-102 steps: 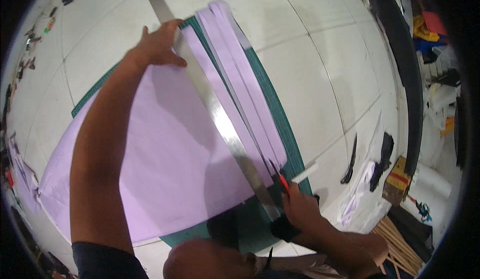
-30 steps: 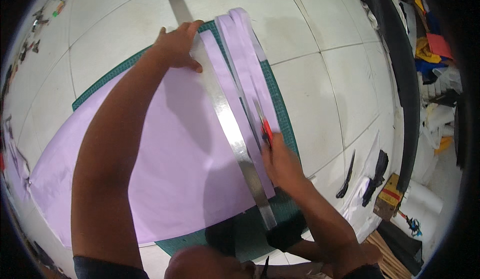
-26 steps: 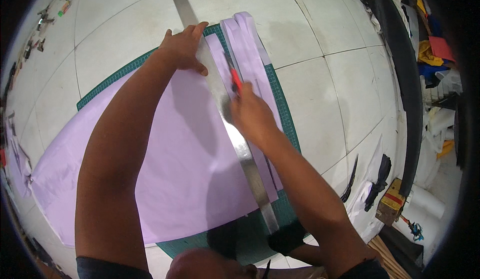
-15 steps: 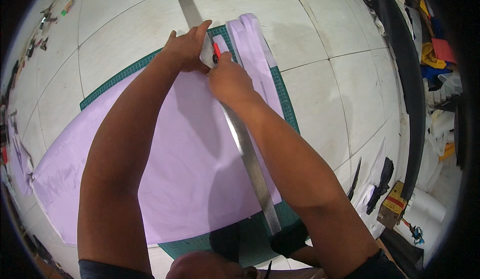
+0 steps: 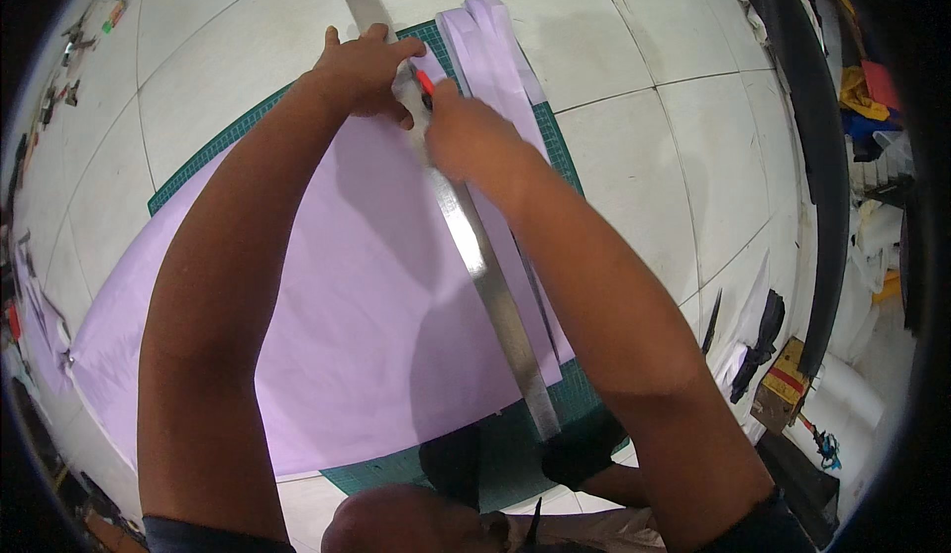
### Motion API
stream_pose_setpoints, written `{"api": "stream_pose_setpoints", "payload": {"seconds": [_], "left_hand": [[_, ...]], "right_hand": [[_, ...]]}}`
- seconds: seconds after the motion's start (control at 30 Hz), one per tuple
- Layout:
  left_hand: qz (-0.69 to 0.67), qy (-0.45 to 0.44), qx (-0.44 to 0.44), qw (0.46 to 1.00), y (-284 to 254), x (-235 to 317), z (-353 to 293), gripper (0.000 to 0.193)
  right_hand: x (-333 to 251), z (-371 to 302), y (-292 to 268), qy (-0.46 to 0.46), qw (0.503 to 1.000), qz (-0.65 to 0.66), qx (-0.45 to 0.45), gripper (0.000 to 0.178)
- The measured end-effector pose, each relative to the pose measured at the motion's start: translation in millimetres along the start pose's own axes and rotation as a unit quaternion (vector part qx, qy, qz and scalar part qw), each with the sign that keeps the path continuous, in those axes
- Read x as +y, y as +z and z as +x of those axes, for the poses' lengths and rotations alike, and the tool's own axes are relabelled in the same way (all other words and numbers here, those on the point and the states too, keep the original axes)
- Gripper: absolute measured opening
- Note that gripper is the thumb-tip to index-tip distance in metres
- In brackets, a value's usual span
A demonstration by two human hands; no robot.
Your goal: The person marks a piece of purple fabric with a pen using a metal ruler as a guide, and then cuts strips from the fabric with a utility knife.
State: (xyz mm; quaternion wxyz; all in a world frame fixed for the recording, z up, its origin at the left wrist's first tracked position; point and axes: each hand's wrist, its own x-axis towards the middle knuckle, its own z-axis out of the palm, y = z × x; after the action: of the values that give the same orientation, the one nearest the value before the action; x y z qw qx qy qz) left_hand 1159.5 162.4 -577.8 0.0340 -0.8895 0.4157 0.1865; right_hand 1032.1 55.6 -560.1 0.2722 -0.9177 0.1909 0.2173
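Observation:
A long metal ruler (image 5: 477, 261) lies across a sheet of lilac fabric (image 5: 327, 305), which is spread over a green cutting mat (image 5: 580, 399). My left hand (image 5: 362, 75) rests at the ruler's far part, fingers spread and thumb beside its edge. Just right of it, my right hand (image 5: 475, 137) is closed around a red-and-black cutter (image 5: 425, 81) at the ruler's right edge. Its blade is hidden. Folded lilac fabric strips (image 5: 485, 43) lie at the mat's far right, and a dark narrow gap runs through the fabric right of the ruler.
White floor tiles (image 5: 634, 176) surround the mat. At right are black shears (image 5: 712, 323), a long black roll (image 5: 817, 176), a yellow-and-red box (image 5: 785, 383) and piled cloths. Small tools (image 5: 71, 53) lie along the far left. A person's head (image 5: 406, 518) shows at the lower edge.
My left fingers have spread, showing the thumb. My right hand stays on the cutter, close to the ruler's far part. A gap now shows in the fabric right of the ruler.

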Motion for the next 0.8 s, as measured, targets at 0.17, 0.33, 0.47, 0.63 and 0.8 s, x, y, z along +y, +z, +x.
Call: {"api": "stream_pose_setpoints", "payload": {"seconds": [0.17,0.33,0.47,0.63,0.8], "left_hand": [[0.000,-0.005,-0.013,1.000,5,-5,-3,0.093],[0.032,-0.014,-0.012,0.999,2,3,3,0.096],[0.027,-0.022,-0.005,0.999,7,-1,1,0.096],[0.045,-0.003,-0.006,0.999,11,-4,8,0.098],[0.015,0.000,0.018,1.000,22,-11,8,0.099]], "right_hand": [[26,-85,11,0.074,0.991,0.046,-0.098,0.034],[85,-191,52,0.148,0.979,0.043,-0.131,0.027],[107,-278,65,0.213,0.954,0.042,-0.207,0.024],[148,-370,90,0.290,0.910,-0.017,-0.296,0.023],[150,-397,76,0.289,0.901,-0.032,-0.323,0.026]]}}
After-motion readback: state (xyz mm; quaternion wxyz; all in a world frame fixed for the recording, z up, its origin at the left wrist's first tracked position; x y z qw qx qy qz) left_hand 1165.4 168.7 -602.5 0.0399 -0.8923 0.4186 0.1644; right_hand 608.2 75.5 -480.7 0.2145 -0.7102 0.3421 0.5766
